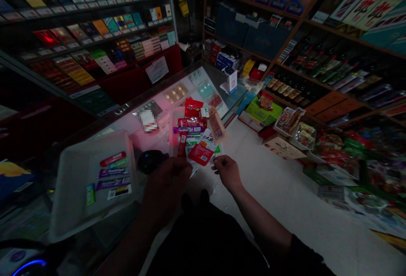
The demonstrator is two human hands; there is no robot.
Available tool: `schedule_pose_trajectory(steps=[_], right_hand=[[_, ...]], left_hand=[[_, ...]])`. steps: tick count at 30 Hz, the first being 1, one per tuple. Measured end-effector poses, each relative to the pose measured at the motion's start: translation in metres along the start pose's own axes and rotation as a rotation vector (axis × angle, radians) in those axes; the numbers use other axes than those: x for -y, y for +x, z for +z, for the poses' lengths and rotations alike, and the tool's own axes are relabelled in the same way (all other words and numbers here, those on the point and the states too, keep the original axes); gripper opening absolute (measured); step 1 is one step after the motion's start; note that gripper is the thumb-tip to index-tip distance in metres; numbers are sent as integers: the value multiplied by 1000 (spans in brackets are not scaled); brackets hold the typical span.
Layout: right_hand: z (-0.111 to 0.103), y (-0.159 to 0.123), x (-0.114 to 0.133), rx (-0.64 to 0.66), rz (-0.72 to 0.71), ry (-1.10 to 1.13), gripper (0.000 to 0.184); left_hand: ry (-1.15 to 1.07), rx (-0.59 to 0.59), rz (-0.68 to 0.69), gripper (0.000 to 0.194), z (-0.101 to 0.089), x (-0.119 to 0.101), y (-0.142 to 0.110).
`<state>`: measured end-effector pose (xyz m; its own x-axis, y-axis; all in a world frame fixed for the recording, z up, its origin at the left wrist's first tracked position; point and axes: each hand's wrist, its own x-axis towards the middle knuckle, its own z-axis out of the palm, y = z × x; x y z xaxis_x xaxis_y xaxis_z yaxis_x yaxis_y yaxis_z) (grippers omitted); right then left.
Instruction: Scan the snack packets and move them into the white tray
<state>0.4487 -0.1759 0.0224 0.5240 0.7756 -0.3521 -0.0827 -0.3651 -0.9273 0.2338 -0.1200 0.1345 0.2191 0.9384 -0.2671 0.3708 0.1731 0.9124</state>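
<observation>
- Dark clothing [206,242] is being seen at the bottom edge, nearest the camera, with both forearms being stretched out beyond it.
- Snack packets are being held in a small tray [171,134] on the counter, just ahead of the hands; a red and white packet [201,153] is being tilted over its near edge, and a tan packet [216,127] is being leaned at its right side.
- Red packs [193,122] and a thin purple pack [187,130] are being piled deeper in that tray.
- By the red and white packet, the right hand [227,173] is being held with its fingers bent and thumb and forefinger drawn close; whether anything is being pinched cannot be told.
- At the tray's near left, the left hand [173,176] is being darkened by shadow, its fingers curled; whether they are being pressed together cannot be told.
- Beside it, a black rounded object [149,161] is being seen.
- Farther left, purple packs [113,172], a red tube [113,158] and a green pack [90,194] are being held in a white tub [65,183].
- Beyond, small boxes [101,26] are being displayed on shelves at left, and bottles [287,86] at right.
</observation>
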Motion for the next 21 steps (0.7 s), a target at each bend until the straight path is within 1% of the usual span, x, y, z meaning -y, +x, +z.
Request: schedule_pose_trajectory(steps=[1, 3, 5, 7, 9, 11, 15, 17, 19, 21], right_hand=[[0, 8, 2, -22, 10, 22, 29], [0, 20, 5, -33, 41, 41, 31], [2, 28, 6, -17, 83, 47, 32], [6, 33, 7, -4, 128, 60, 33], [11, 38, 8, -3, 161, 81, 34], [16, 41, 10, -7, 182, 101, 35], [20, 40, 12, 21, 234, 174, 37], [20, 35, 12, 51, 265, 229, 39], [20, 26, 10, 68, 288, 276, 43], [20, 15, 6, 93, 313, 313, 47]], left_hand=[[-38, 20, -36, 38, 8, 5, 8], [-124, 43, -158, 42, 25, 20, 24], [-170, 30, -290, 45, 41, 39, 38], [-199, 30, -339, 42, 53, 56, 45], [-235, 29, -371, 42, 61, 65, 47], [-267, 2, -400, 45, 67, 68, 45], [-381, -63, -482, 50, 75, 65, 35], [-463, -89, -533, 48, 77, 64, 30], [-513, -139, -571, 47, 78, 66, 26], [-505, -200, -552, 48, 76, 70, 24]])
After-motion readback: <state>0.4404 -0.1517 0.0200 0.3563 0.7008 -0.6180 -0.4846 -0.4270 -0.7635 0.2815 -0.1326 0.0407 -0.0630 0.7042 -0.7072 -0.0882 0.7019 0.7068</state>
